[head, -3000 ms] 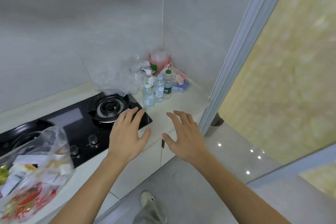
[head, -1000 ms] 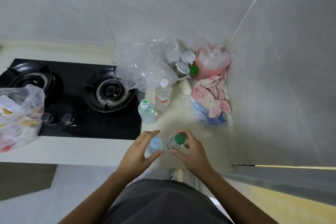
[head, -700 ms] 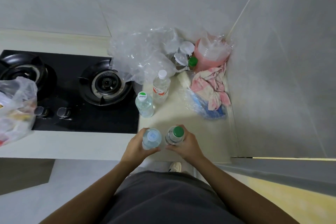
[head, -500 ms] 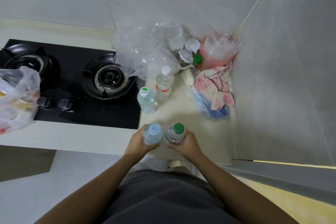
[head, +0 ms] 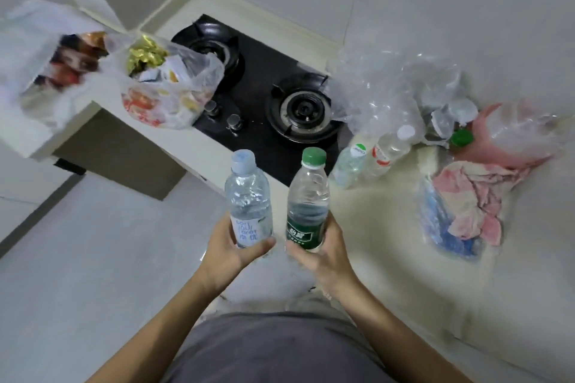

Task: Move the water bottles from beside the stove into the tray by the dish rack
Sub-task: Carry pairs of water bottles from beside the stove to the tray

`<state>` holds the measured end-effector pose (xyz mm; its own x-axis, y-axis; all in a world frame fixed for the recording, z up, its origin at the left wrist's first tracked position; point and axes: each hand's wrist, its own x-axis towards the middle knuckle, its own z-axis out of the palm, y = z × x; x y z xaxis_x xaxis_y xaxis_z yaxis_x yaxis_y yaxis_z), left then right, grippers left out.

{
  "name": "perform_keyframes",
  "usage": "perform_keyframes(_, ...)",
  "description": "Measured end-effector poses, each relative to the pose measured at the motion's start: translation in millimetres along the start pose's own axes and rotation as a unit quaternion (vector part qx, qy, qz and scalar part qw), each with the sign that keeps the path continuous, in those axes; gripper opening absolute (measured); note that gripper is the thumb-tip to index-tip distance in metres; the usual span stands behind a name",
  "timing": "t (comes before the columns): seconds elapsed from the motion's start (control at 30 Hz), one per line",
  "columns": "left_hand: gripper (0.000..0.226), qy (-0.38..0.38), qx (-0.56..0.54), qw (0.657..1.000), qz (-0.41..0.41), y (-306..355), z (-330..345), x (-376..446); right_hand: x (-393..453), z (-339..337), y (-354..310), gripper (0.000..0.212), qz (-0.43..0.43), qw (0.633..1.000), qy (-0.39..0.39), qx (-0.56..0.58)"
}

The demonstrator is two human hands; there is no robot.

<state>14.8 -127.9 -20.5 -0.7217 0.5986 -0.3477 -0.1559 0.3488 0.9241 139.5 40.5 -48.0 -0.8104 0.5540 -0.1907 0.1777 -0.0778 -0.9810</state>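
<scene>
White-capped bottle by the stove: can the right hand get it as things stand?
Probably not yet. The right hand is shut on the green-capped bottle; the white-capped bottle stands unblocked on the counter, beside another small bottle.

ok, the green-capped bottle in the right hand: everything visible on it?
The green-capped bottle is clear ribbed plastic with a green screw cap, closed, and a dark green label around its lower body. Water shows inside. It is held roughly upright, tilted slightly, lifted off the counter, gripped at the label by the right hand. It stands apart from the neighbouring blue-capped bottle.
</scene>
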Motion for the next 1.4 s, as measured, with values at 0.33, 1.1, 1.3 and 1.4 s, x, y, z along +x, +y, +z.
perform_keyframes(0.33,0.063,0.209,-0.189,0.959,0.039,-30.5,-199.6,-75.8,17.6,224.5,-76.5,0.044,-0.020,0.981,-0.195,0.014)
perform_keyframes(1.1,0.053,0.594,-0.250,0.763,0.050,-117.2,-713.6,-241.3,12.6,889.4,-134.9,0.028,0.033,0.815,-0.576,0.049)
perform_keyframes(1.3,0.031,0.683,-0.296,0.665,0.050,-133.9,-819.5,-283.9,-7.9,1048.0,-158.2,0.039,0.052,0.742,-0.667,0.036)
perform_keyframes(1.4,0.031,0.725,-0.322,0.605,0.063,-149.7,-867.2,-307.9,-29.3,1118.3,-159.0,0.042,0.074,0.700,-0.709,0.035)
